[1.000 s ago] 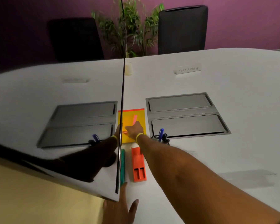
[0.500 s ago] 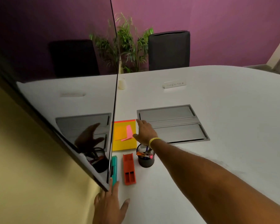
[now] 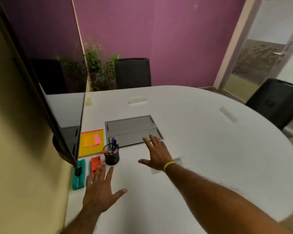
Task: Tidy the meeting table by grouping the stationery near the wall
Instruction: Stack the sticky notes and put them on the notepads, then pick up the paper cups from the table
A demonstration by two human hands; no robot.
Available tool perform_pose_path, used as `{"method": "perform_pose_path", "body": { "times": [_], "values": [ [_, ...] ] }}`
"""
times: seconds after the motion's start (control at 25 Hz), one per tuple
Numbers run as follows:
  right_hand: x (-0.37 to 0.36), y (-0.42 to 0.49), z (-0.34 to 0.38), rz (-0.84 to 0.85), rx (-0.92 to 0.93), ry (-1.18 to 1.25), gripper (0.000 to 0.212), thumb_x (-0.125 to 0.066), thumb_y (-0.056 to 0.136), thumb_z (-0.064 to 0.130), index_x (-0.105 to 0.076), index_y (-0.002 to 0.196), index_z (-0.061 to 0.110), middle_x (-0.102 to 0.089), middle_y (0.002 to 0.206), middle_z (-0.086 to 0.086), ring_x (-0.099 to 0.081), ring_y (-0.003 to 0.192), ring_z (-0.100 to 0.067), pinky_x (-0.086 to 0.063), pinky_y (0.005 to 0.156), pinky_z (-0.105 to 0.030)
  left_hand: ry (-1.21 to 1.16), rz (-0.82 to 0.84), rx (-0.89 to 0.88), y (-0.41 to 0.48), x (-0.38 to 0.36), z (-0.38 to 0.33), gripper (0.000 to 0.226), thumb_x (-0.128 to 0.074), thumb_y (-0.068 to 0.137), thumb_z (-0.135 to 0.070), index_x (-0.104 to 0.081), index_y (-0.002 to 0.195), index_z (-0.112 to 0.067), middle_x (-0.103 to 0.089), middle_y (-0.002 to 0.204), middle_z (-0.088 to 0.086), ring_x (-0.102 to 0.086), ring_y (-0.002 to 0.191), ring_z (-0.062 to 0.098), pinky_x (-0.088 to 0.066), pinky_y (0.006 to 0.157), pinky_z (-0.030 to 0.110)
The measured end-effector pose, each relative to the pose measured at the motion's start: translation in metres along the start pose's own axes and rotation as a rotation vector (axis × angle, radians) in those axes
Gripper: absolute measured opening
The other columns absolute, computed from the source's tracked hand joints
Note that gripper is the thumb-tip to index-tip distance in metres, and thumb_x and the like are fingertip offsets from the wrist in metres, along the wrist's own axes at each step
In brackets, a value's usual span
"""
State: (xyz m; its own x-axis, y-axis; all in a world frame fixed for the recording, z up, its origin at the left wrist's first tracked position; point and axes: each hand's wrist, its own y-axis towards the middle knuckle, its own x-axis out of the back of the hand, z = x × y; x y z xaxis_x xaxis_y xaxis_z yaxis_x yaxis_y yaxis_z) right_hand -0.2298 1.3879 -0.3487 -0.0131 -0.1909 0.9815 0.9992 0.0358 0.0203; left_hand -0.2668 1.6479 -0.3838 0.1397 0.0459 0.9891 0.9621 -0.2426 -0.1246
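A: What are the hands doing?

B: Neither holds anything. The left hand (image 3: 100, 191) lies flat, fingers straight and spread wide. Its fingertips cover the near end of a flat orange plastic block (image 3: 95, 162), though I cannot tell whether they press on it. The right hand (image 3: 157, 155) is just as wide open, palm down over the white oval meeting table (image 3: 201, 166). Its fingertips reach the near edge of a grey metal cable hatch (image 3: 132, 125) set into the top.

A: And the stationery?

B: All of it lies to the left of the right thumb. A black mesh pen cup (image 3: 111, 157) with pens in it stands just beyond the left fingertips, beside the orange block. A teal plastic block (image 3: 78, 176) lies left of the left little finger, against the pale yellow wall (image 3: 24, 166). Beyond the cup and further left is a yellow paper notepad (image 3: 91, 149) carrying orange and pink sticky notes (image 3: 92, 141). It lies below the edge of a dark glossy wall screen (image 3: 61, 115).

A: So how far along is the tidying?

B: Nearly finished, I'd judge. Those four pieces sit close together by the wall, and nothing is in hand. A pale name plate (image 3: 138, 99) lies far beyond the right fingertips, and a second plate (image 3: 227, 114) well off to their right. A small white object (image 3: 90, 100) stands by the wall further out. Whether any of these counts as stationery I can't say. At most, the orange block might want squaring up.
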Motion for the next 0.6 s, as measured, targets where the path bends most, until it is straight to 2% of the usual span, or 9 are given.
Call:
{"method": "perform_pose_path", "body": {
  "times": [0.12, 0.32, 0.6],
  "values": [
    [0.017, -0.081, -0.031, 0.007, -0.086, -0.063, 0.105, -0.049, 0.080, 0.078, 0.002, 0.157, 0.028, 0.006, 0.165, -0.010, 0.003, 0.152, -0.028, -0.002, 0.122, -0.050, 0.008, -0.032, -0.117, -0.025, 0.014, -0.041, 0.116, -0.013, 0.062, -0.097, 0.008, 0.154, -0.029, 0.014, 0.163, 0.005, 0.013, 0.150, 0.025, -0.001, 0.119, 0.054],
    [0.054, -0.189, -0.085, -0.023, -0.176, -0.137, 0.107, -0.046, 0.077, 0.082, 0.003, 0.156, 0.031, 0.007, 0.165, -0.006, 0.005, 0.152, -0.027, 0.002, 0.122, -0.052, 0.028, -0.075, -0.287, -0.056, 0.039, -0.113, 0.121, 0.003, 0.054, -0.097, 0.010, 0.153, -0.029, 0.017, 0.162, 0.005, 0.016, 0.150, 0.023, 0.002, 0.119, 0.054],
    [0.123, -0.320, -0.198, -0.125, -0.390, -0.196, 0.106, -0.040, 0.077, 0.085, 0.006, 0.156, 0.032, 0.008, 0.165, -0.005, 0.006, 0.152, -0.026, 0.002, 0.122, -0.053, 0.077, -0.156, -0.544, -0.082, 0.071, -0.273, 0.114, -0.001, 0.060, -0.093, 0.013, 0.153, -0.028, 0.017, 0.163, 0.005, 0.015, 0.150, 0.022, 0.004, 0.120, 0.052]
  ]
}}
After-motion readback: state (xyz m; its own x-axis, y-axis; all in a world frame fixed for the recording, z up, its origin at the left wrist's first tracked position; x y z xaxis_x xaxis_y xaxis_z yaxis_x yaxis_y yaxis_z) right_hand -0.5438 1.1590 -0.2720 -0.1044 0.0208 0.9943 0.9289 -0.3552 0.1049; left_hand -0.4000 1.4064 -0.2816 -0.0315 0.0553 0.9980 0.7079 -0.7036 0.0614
